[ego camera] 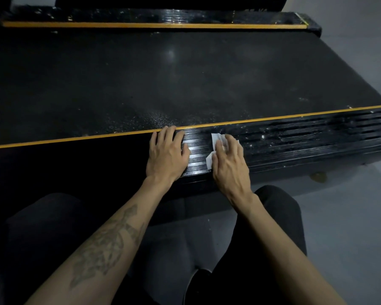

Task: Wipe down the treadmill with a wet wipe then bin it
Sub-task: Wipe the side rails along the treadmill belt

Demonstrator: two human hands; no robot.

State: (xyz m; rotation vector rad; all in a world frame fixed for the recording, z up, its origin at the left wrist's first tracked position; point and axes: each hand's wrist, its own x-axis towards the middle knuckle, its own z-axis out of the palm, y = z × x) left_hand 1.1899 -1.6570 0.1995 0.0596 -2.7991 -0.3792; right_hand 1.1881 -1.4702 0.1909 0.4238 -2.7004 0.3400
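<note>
A black treadmill lies across the view, its wide belt [163, 80] between two ribbed side rails edged with yellow stripes. On the near rail [306, 137] my right hand [229, 159] presses a white wet wipe [215, 142] flat against the ribs, fingers straight over it; the wipe shows at the fingertips and beside the thumb. My left hand [166, 153] rests flat on the same rail just to the left, its fingertips reaching the yellow stripe [75, 138]. The rail between the two hands looks wet and shiny.
The far rail [154, 18] with its own yellow stripe runs along the top. Grey floor [350, 216] lies to the right, past the treadmill's end. My knees in dark trousers [273, 216] are close against the near side. No bin is in view.
</note>
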